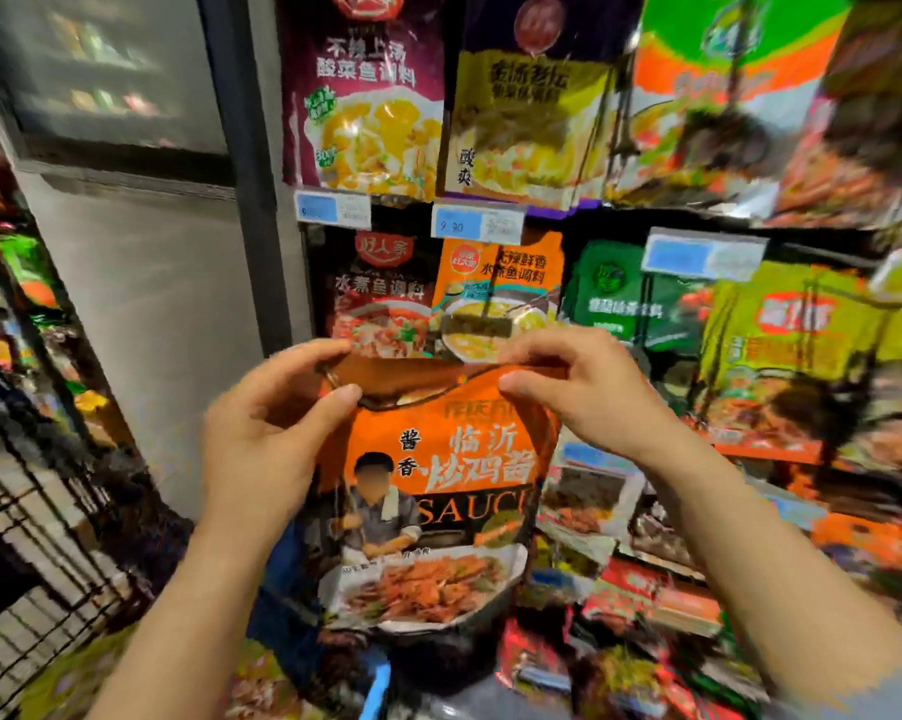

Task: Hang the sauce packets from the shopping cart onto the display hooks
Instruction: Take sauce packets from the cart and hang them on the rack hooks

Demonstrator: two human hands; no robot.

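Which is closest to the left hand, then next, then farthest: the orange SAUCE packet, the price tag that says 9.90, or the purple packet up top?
1. Orange SAUCE packet: pinched at its top edge by the left hand.
2. 9.90 price tag: above, slightly right.
3. Purple packet: top row, highest up.

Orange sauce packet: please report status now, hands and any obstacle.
Left hand and right hand pinch orange sauce packet at top corners. Packet up before hanging packets, not yet hooked. Target hook not visible.
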